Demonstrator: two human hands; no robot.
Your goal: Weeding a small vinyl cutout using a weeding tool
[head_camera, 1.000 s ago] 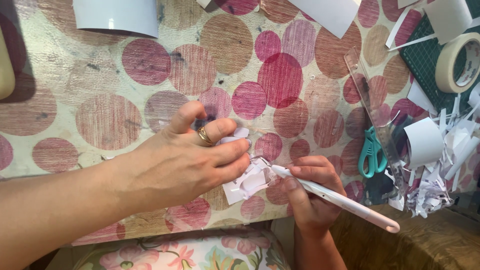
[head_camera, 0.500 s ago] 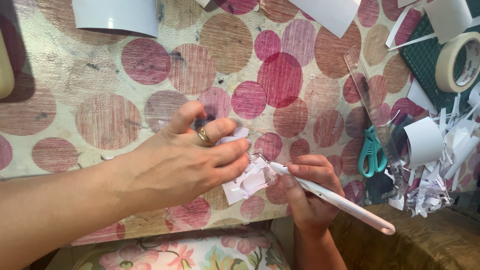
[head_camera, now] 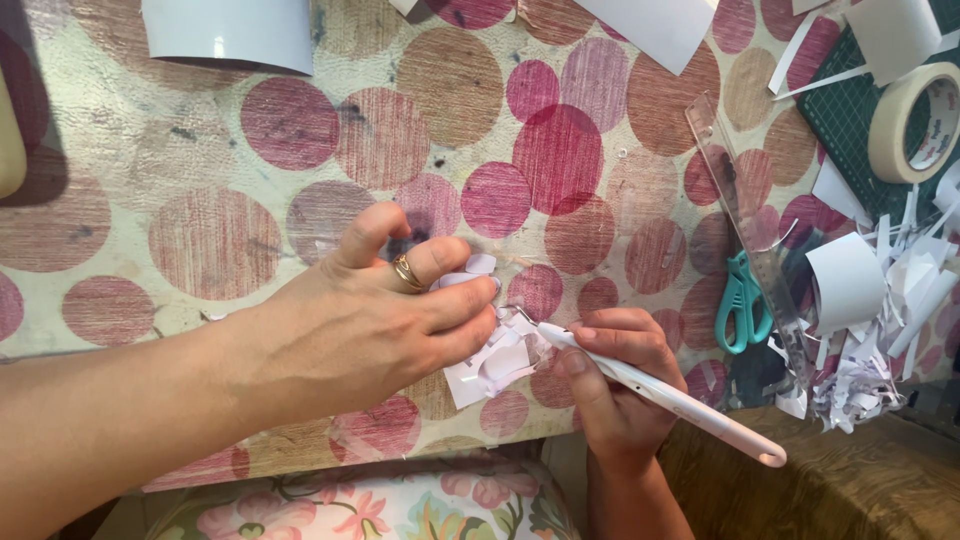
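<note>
My left hand [head_camera: 370,320], with a gold ring on one finger, presses flat on a small white cut-paper piece [head_camera: 495,362] near the table's front edge. Its fingertips cover most of the paper. My right hand [head_camera: 615,385] grips a slim pale pink craft knife [head_camera: 670,398] like a pen. The knife's tip touches the paper just right of my left fingertips, and its handle slants down to the right past the table edge.
The table wears a cloth with red and brown dots [head_camera: 250,130]. At right lie a clear ruler [head_camera: 745,215], teal scissors [head_camera: 742,300], a tape roll [head_camera: 915,120] on a green cutting mat [head_camera: 850,115], and a heap of paper scraps [head_camera: 880,320]. White sheets [head_camera: 230,32] lie at the back.
The knife handle has shifted slightly; both hands stay on the paper in nearly the same place.
</note>
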